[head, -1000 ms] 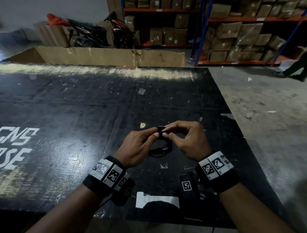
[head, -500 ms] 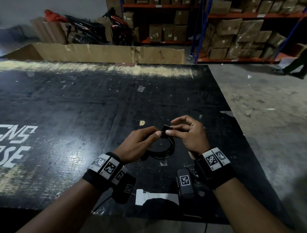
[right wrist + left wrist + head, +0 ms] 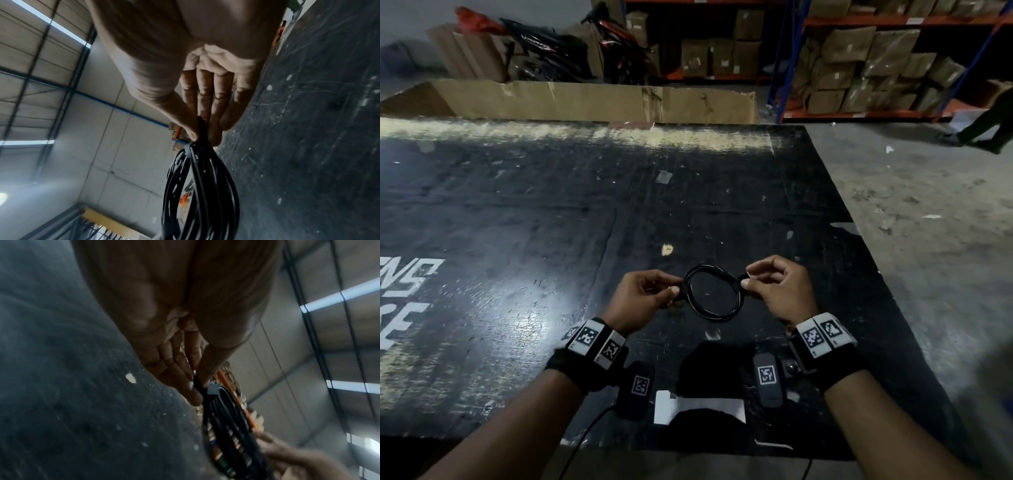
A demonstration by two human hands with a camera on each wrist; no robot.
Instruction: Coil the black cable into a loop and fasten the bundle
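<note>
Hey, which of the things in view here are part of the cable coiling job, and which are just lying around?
Part of the job:
- coiled black cable
- left hand, pinching the coil's left side
- right hand, pinching its right side

Lying about:
- white paper slip on the black table
- long cardboard box
- shelving with boxes

black tabletop (image 3: 551, 240) bare around hands, cardboard wall (image 3: 585, 102) along far edge
</note>
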